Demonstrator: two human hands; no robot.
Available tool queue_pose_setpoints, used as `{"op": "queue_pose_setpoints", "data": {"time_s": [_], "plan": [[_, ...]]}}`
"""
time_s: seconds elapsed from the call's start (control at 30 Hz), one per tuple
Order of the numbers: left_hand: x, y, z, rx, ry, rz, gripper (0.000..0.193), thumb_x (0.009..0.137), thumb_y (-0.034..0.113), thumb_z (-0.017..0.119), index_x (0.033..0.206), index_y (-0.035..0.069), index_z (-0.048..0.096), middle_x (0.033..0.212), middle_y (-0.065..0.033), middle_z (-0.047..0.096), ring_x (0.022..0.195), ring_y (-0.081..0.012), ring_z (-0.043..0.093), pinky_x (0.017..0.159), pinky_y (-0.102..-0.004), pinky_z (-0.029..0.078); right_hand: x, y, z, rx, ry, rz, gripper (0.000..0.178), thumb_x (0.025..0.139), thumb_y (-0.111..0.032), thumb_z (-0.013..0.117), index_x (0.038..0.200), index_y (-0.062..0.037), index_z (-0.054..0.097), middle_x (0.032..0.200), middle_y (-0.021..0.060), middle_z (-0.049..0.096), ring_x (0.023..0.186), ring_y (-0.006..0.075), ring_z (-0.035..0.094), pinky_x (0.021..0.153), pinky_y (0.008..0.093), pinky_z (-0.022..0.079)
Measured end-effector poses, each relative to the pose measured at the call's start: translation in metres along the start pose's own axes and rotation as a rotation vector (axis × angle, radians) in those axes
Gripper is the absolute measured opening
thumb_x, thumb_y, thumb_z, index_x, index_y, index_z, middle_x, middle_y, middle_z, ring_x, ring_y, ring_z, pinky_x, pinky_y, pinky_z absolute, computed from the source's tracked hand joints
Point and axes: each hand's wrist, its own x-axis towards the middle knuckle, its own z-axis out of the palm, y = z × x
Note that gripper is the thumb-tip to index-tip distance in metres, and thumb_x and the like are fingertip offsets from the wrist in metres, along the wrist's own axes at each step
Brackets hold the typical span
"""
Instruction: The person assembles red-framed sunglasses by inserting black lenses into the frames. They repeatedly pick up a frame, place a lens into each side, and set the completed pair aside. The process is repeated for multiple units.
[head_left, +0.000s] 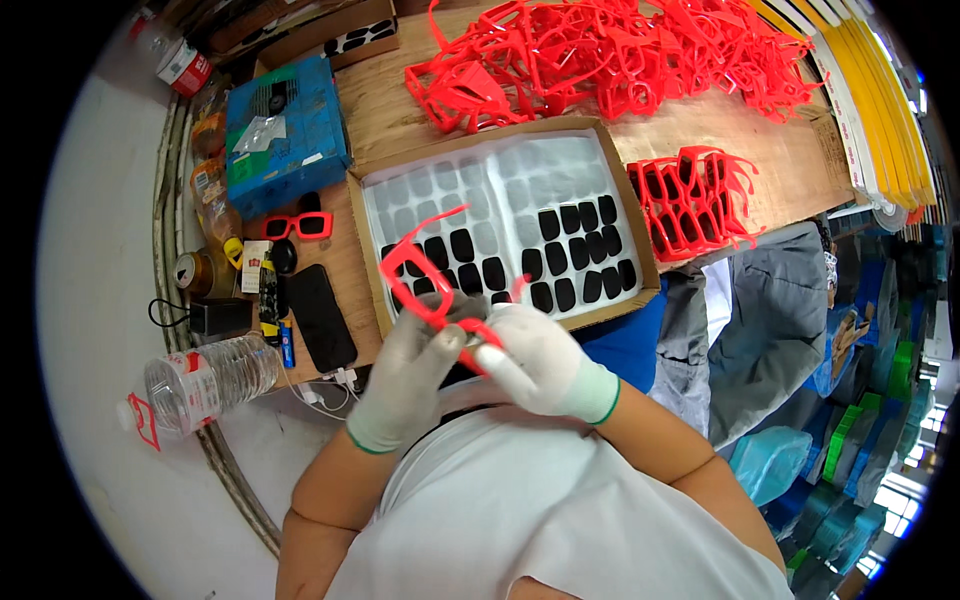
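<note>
Close in front of my body, both hands hold one red eyeglass frame (432,318) over the near edge of a cardboard box (641,236). My left hand (408,368), in a white glove with grey fingertips, pinches it near the bridge. My right hand (545,362), gloved in white with a green cuff, grips the other rim with the thumb across it. One temple arm sticks up and away. The near rim is partly hidden by my fingers; whether a lens sits in it I cannot tell. Dark lenses (461,245) lie in rows in the box, some under a translucent sheet.
A tangled heap of red frames (620,60) covers the far table. Red sunglasses (690,205) stand stacked right of the box. At left are a blue box (285,135), red sunglasses (298,226), a phone (320,318) and a large water bottle (215,380).
</note>
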Motion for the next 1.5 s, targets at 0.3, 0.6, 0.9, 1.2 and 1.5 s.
{"op": "queue_pose_setpoints", "data": {"time_s": [0.3,0.6,0.9,1.2,1.5], "plan": [[0.003,0.003,-0.015,-0.143,0.074,0.086,0.043,0.106,0.018,0.041,0.140,-0.009,0.038,0.128,-0.0255,0.061,0.105,-0.0309,0.069,0.093,-0.0394,0.055,0.034,0.118,-0.054,-0.903,0.008,0.531,0.030,0.086,-0.020,0.066,0.114,-0.0094,0.065,0.115,0.0149,0.062,0.110,0.0373,0.060,0.091,0.0469,0.053],[-0.005,0.009,-0.006,-0.113,-0.029,-0.012,0.035,0.102,0.014,0.039,0.133,-0.001,0.039,0.087,-0.0114,0.058,0.069,-0.0163,0.056,0.058,-0.0315,0.049,0.037,0.125,-0.067,-0.589,-0.057,0.536,0.024,0.082,-0.010,0.070,0.104,-0.0043,0.061,0.094,0.0198,0.066,0.090,0.0395,0.065,0.079,0.0461,0.053],[0.002,-0.008,0.024,0.160,-0.123,0.066,0.026,0.105,0.012,0.041,0.121,-0.006,0.050,0.101,-0.0168,0.070,0.093,-0.0203,0.070,0.085,-0.0338,0.056,-0.028,-0.014,-0.042,0.307,0.301,0.181,0.024,0.083,0.007,0.071,0.105,0.0020,0.064,0.089,0.0088,0.070,0.074,0.0125,0.070,0.068,0.0251,0.055],[0.007,0.004,0.056,0.398,-0.189,0.029,0.032,0.104,0.014,0.039,0.123,-0.008,0.051,0.092,-0.0119,0.068,0.079,-0.0143,0.064,0.075,-0.0315,0.053,-0.044,-0.015,-0.038,0.370,0.472,0.262,0.018,0.091,0.005,0.065,0.109,0.0043,0.065,0.098,0.0076,0.065,0.081,0.0117,0.066,0.073,0.0257,0.054],[-0.004,0.022,0.060,0.443,-0.304,0.035,0.024,0.104,0.013,0.045,0.115,-0.006,0.055,0.086,-0.0118,0.069,0.077,-0.0170,0.068,0.075,-0.0314,0.057,-0.051,-0.004,-0.051,1.004,0.194,0.477,0.028,0.096,-0.021,0.064,0.109,0.0025,0.070,0.099,0.0041,0.068,0.086,0.0103,0.058,0.080,0.0278,0.049]]}}
